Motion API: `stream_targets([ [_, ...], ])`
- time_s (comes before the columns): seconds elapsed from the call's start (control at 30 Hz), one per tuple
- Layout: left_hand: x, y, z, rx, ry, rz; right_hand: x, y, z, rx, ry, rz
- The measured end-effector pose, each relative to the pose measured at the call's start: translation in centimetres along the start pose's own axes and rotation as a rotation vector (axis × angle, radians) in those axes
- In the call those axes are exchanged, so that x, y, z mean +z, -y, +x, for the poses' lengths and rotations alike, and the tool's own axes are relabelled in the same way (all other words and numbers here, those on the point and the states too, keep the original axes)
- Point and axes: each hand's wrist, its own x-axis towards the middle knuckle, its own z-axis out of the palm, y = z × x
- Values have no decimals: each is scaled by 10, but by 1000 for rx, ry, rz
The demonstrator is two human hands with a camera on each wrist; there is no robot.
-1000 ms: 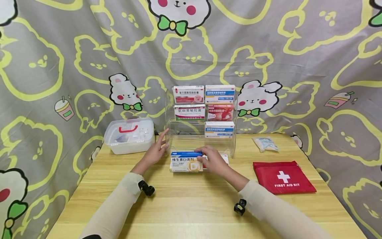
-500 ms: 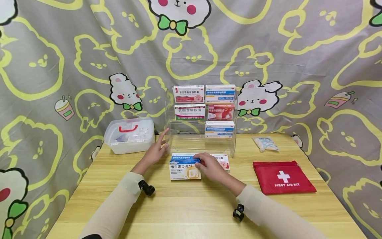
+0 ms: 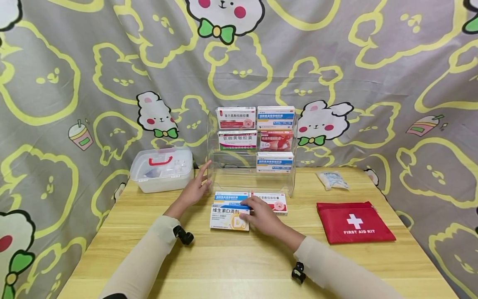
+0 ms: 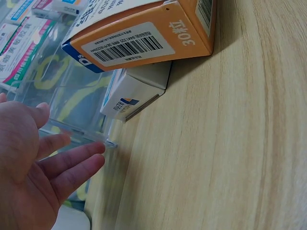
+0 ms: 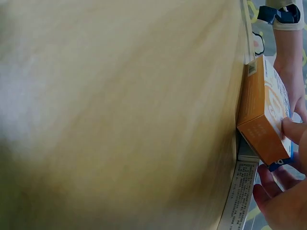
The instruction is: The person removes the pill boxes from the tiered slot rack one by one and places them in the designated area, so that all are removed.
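In the head view my right hand [image 3: 265,216] pinches a white, blue and orange vitamin D drops box [image 3: 223,222] by its right end. The box is tilted in front of a blue-and-white medicine box [image 3: 231,198], partly covering it. The right wrist view shows the thumb on the face of the drops box [image 5: 256,103]. My left hand [image 3: 192,191] is at the left side of a clear tiered display rack [image 3: 233,160], its fingers extended. Whether they touch the rack is hard to tell. In the left wrist view that hand [image 4: 38,163] holds nothing.
A red-and-white medicine box [image 3: 276,203] lies right of the blue-and-white one. Several boxes, including a red one [image 3: 276,141], stand on the rack's upper tiers. A clear lidded case [image 3: 162,178] is at left; a red first aid pouch [image 3: 354,228] and small plastic packet [image 3: 332,180] at right.
My right hand has drawn the vitamin D drops box forward from the rack's bottom tier and slightly left. More of the blue-and-white and red-and-white boxes shows. My left hand stays put.
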Motion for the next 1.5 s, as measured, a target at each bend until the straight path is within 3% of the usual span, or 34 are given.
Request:
stream_targets([
  [0.7,0,-2,0,-11,10,-23,5,-2,-8,-87,40,-83],
  [1.5,0,-1,0,1,9,-1,11,-5,-8,-69,18,-106],
])
